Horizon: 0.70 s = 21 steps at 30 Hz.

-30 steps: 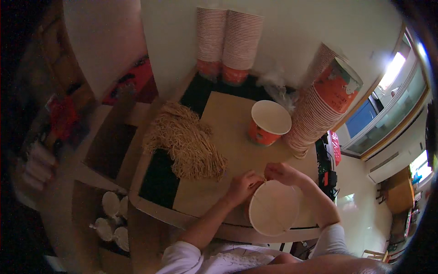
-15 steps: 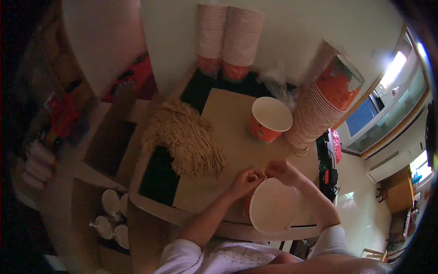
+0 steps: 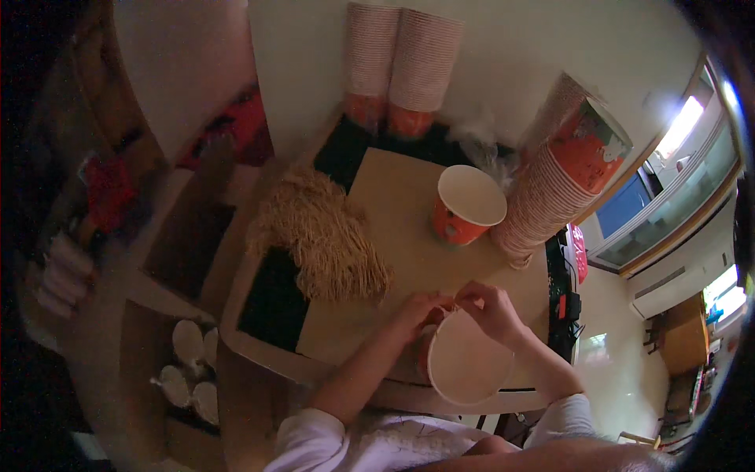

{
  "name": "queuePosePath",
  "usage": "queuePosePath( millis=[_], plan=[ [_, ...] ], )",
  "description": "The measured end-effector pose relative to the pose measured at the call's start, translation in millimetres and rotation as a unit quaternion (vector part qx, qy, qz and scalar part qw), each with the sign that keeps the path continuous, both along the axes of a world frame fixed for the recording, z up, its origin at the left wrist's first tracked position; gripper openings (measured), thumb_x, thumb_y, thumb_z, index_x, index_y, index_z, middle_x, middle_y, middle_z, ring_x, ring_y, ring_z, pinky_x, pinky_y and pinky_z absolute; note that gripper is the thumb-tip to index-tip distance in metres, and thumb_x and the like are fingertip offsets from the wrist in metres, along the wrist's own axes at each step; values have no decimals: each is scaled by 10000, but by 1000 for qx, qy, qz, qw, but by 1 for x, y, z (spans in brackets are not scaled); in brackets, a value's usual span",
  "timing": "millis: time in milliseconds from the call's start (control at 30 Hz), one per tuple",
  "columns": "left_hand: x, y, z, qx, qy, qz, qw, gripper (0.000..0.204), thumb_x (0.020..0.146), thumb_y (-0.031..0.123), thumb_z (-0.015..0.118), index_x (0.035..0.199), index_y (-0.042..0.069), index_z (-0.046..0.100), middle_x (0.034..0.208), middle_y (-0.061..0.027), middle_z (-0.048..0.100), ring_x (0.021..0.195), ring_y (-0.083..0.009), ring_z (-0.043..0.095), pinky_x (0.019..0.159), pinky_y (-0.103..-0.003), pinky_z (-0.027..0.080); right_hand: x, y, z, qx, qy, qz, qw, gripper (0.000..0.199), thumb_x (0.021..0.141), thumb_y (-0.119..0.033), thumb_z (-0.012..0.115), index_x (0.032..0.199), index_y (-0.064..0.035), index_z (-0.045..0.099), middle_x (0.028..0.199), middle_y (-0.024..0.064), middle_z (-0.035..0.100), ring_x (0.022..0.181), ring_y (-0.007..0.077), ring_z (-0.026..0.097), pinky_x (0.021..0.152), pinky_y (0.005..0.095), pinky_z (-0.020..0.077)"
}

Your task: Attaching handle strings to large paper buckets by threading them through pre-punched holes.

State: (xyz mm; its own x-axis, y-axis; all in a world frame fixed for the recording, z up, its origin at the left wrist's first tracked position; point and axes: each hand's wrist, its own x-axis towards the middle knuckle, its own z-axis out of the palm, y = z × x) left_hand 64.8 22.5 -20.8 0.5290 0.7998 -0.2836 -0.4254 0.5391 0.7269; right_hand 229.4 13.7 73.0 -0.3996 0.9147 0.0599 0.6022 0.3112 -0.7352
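Note:
A large white-lined paper bucket [image 3: 472, 358] stands at the table's near edge, tipped so that its open mouth faces me. At its far rim, my left hand [image 3: 425, 311] is closed on the bucket's left side, fingertips by the edge. My right hand [image 3: 486, 303] pinches at the same spot on the rim, close to the left fingertips. A short bit of tan cord seems to be between them, too small to make out well. Left of my hands lies a loose heap of tan twine cords [image 3: 330, 236]. Beyond them an orange paper bucket [image 3: 470, 204] stands upright.
Tall nested stacks of paper buckets [image 3: 425, 63] stand by the wall; another stack [image 3: 550, 189] leans at the right. Cardboard [image 3: 401, 185] covers part of the dark green tabletop. An open carton [image 3: 141, 346] at the lower left holds several white-mouthed buckets [image 3: 187, 344].
My right hand has turned and lifted a little, with its fingers now pointing to the rim. My left hand has shifted slightly along the bucket's edge. The view has moved slightly.

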Motion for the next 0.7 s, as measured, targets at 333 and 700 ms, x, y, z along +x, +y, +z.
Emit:
queuePosePath(
  millis=[333,700],
  plan=[
    [-8,-8,18,-31,-5,29,999,185,827,210,585,904,52,642,794,-16,618,646,-78,543,568,-203,434,-16,-14,9,296,-114,29,948,82,734,-92,612,809,-71,588,817,67,588,757,260,542,672,356,434],
    [-15,-12,14,-25,-39,16,999,203,832,166,558,981,45,624,848,-11,630,675,-87,558,625,-232,460,-15,-24,8,304,-151,62,939,180,709,-64,610,889,-72,603,894,67,588,807,247,544,709,359,427]
  ],
)
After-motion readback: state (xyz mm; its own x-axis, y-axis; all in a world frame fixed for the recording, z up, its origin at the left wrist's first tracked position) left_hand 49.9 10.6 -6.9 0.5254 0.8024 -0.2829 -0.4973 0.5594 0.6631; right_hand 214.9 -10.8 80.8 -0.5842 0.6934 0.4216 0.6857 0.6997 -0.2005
